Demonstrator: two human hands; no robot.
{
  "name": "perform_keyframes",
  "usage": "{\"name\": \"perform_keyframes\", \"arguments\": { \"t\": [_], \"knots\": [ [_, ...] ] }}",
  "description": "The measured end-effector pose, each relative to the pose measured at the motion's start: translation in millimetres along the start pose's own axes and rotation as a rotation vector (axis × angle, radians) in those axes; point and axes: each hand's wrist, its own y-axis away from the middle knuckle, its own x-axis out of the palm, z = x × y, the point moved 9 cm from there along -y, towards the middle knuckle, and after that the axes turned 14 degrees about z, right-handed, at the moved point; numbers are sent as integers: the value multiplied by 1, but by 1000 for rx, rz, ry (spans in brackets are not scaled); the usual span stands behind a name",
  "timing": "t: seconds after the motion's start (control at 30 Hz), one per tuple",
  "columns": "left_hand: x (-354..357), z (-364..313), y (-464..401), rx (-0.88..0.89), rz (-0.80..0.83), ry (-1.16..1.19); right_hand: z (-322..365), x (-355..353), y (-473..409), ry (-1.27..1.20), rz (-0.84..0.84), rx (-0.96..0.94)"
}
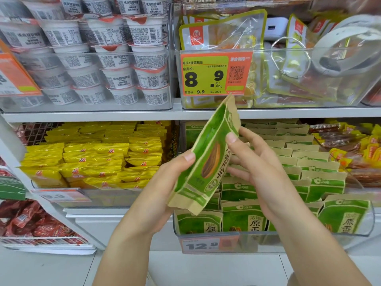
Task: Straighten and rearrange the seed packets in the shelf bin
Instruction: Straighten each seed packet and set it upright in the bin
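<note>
Packet [208,157] — green and kraft paper, tilted — is held up between both hands. Left hand [165,180] grips its lower left edge, thumb on the front; right hand [259,168] pinches its upper right edge. Beyond and below the right hand, a clear bin [350,234] holds rows of matching packets [321,182].

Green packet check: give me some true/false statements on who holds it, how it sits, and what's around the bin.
1. Both hands hold the green packet. True: left hand and right hand grip it.
2. The packet stands upright in the bin. False: it is tilted, lifted in front of the bin.
3. The bin's price tag reads 12.8. True.
4. Red packets fill the bin to the left. False: yellow packets do.
5. White cups sit on the upper shelf. True.
</note>
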Motion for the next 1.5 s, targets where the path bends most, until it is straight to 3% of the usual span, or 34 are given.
{"name": "perform_keyframes", "arguments": {
  "t": [0.03,0.1,0.2,0.23,0.4,0.53,0.77,0.87,0.97,1.03,1.13,1.33,1.5],
  "knots": [
    [-4,8,2,-65,-33,43,0,3,-1,15,43,10],
    [-6,8,5,69,22,287,-1,9,-1,1,140,45],
    [13,5,16,172,302,653,-4,10,-2,-38,193,74],
    [10,9,13,151,312,712,-5,7,-2,-19,185,77],
    [-9,16,18,19,156,367,-2,-2,-2,51,115,63],
    [-20,0,22,37,-74,72,6,-7,0,48,87,7],
    [-15,-28,21,201,-130,-62,21,-9,6,73,345,61],
    [-28,-31,21,235,-252,-127,47,-15,5,160,279,-60],
    [-42,-14,14,66,-307,-398,76,-26,10,244,138,-229],
    [-47,6,7,-138,-293,-645,88,-28,11,350,57,-278],
    [-36,28,-2,-302,-174,-783,92,-16,4,635,-18,-317],
    [-35,29,-2,-355,-129,-853,67,6,-30,964,-52,-417],
    [-35,29,-2,-357,-116,-880,40,15,-58,1226,28,-328]
  ]
}}
